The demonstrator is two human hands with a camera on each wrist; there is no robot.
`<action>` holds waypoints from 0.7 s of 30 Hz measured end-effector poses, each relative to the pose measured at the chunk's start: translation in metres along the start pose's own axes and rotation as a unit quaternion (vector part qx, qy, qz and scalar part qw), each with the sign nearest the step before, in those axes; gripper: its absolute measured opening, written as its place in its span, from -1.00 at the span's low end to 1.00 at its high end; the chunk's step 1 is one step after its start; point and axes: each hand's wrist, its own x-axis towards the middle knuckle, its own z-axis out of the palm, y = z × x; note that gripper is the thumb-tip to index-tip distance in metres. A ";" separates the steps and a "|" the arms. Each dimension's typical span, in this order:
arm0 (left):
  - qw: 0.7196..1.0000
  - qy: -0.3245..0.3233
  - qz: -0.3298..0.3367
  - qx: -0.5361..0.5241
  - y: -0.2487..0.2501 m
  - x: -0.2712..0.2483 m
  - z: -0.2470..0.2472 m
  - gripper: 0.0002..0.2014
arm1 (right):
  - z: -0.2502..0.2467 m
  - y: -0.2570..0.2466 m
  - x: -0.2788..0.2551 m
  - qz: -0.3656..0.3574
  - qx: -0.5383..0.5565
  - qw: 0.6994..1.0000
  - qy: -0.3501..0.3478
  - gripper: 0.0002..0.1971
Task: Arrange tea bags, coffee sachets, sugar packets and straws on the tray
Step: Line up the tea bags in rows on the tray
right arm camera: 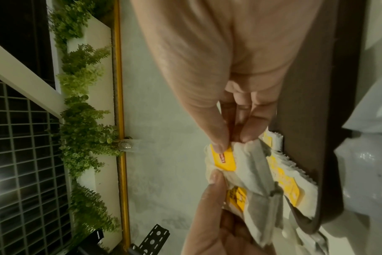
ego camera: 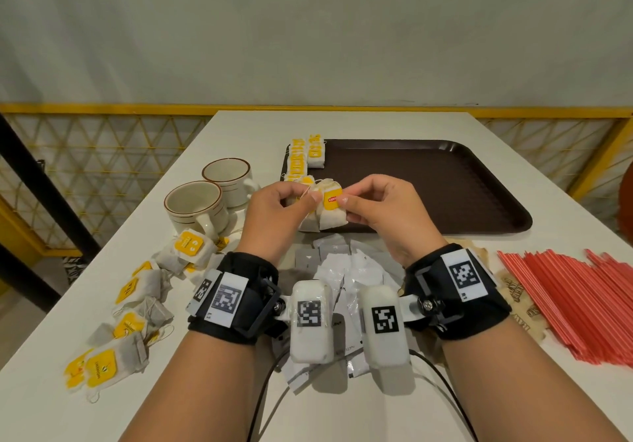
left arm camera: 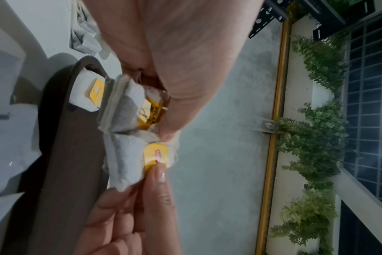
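Holding: left hand [ego camera: 274,215] and right hand [ego camera: 380,208] both pinch tea bags [ego camera: 330,214] between curled fingertips.
Tray [ego camera: 445,181]: more bags beyond the fingers.

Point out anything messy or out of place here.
Loose tea bags lie scattered at odd angles left of the hands, strings trailing. White sachets sit in a crumpled heap. Only a few tea bags are lined up on the tray.

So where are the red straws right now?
In the head view, the red straws lie piled on the white table at the right, nearer than the brown tray.
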 end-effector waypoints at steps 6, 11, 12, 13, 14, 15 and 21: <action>1.000 -0.002 -0.001 -0.011 0.002 -0.001 0.000 -0.88 | 0.001 -0.001 0.000 -0.009 -0.010 1.000 0.005 -0.86; 1.000 0.013 0.005 -0.012 0.002 0.000 -0.001 -0.88 | -0.008 -0.004 0.003 -0.020 -0.053 0.998 0.004 -0.84; 1.000 0.015 0.007 -0.012 0.001 0.000 -0.002 -0.88 | -0.011 -0.006 0.003 -0.026 -0.068 0.997 -0.003 -0.84; 1.000 0.015 0.008 -0.014 0.001 0.001 -0.003 -0.88 | -0.012 -0.007 0.003 -0.031 -0.080 0.996 -0.015 -0.85; 1.000 0.012 0.006 -0.015 0.000 0.001 -0.003 -0.90 | -0.013 -0.008 0.002 -0.035 -0.086 0.995 -0.028 -0.85; 1.000 0.007 0.004 -0.015 0.000 0.001 -0.004 -0.91 | -0.012 -0.008 0.002 -0.038 -0.089 0.994 -0.040 -0.86; 0.999 -0.040 0.007 -0.014 0.003 -0.002 -0.003 -0.92 | -0.006 -0.003 0.002 -0.070 -0.127 0.989 -0.032 -0.82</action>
